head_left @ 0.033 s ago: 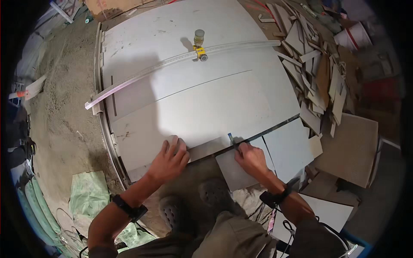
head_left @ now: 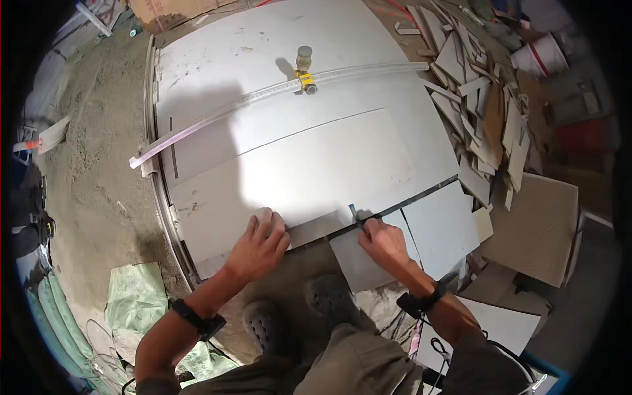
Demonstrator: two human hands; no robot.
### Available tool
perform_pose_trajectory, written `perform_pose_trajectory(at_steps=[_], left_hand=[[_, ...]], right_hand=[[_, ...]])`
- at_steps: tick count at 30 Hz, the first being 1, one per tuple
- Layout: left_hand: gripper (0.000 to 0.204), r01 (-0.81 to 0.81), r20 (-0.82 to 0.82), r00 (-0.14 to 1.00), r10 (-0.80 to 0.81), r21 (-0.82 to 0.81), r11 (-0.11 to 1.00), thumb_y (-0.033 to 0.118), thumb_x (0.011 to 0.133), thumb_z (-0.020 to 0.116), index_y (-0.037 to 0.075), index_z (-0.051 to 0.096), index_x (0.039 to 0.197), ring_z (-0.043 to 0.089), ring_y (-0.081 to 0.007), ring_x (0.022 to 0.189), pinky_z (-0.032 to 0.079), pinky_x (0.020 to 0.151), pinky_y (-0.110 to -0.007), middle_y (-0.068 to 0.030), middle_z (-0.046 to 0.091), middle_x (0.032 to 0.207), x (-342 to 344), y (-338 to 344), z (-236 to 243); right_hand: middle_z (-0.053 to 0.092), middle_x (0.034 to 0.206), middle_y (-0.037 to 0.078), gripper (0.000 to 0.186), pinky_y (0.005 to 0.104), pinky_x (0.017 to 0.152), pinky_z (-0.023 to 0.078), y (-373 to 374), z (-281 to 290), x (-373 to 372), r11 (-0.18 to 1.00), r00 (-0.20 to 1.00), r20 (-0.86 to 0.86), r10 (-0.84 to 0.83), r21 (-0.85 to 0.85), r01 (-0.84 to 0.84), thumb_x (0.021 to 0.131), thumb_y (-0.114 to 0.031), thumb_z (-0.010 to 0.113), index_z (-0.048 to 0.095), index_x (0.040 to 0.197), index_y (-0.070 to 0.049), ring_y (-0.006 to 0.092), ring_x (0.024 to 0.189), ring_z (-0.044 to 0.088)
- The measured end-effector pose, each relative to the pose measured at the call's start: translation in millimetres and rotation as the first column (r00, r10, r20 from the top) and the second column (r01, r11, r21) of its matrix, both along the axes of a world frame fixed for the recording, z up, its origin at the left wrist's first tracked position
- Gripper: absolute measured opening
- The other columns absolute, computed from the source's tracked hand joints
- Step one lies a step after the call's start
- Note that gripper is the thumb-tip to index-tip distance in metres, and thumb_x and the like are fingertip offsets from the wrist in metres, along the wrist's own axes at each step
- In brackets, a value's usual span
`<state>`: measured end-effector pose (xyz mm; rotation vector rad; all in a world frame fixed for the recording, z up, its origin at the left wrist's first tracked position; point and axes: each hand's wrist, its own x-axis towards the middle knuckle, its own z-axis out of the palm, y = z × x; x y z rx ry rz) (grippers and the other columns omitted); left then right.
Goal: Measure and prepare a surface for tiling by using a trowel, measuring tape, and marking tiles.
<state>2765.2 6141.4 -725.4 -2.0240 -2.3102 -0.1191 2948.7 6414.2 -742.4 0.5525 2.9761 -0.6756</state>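
Note:
A pale tile lies on a broad flat light-coloured surface. My left hand grips its near edge, fingers bent and close together on top; the thumb is mostly hidden. To the right, my right hand is closed around a slim pen-like tool with a blue end, its tip reaching the near edge. Between the two hands runs a narrow greyer strip along that edge. A long clear-looking rail with a yellow slider crosses the surface farther away.
Many broken tile offcuts are heaped at the right. Separate tile pieces lie beside my right hand, with a brown board beyond. A white bucket stands far right. Green sacking lies on the dusty floor at left.

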Motion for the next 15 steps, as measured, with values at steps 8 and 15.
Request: perform_pose_trajectory(at_steps=[8,15], left_hand=[[0.025,-0.006,0.022,1.0,0.006,-0.003,1.0,0.017,0.086,0.058,0.0,0.061,0.104,0.053,-0.0441,0.123,0.051,0.093,-0.058,-0.0258,0.056,0.125,0.1,-0.3,-3.1],[0.025,-0.008,0.046,0.999,0.008,0.0,1.0,0.019,0.086,0.058,0.001,0.06,0.103,0.054,-0.0437,0.123,0.052,0.092,-0.058,-0.0231,0.057,0.125,-2.0,0.2,-0.5]], right_hand=[[0.064,0.077,0.016,0.019,0.0484,0.061,0.052,-2.9,-7.0,-3.7,0.999,1.0,0.0,-0.013,-0.037,0.013,0.086,-0.017,0.068,0.055,0.083,-0.003,0.0389,0.068,0.064],[0.064,0.077,0.016,0.02,0.0478,0.06,0.051,-2.0,-5.4,-4.5,0.999,0.999,-0.037,-0.025,-0.047,0.023,0.085,-0.018,0.07,0.056,0.082,-0.003,0.0388,0.066,0.063]])
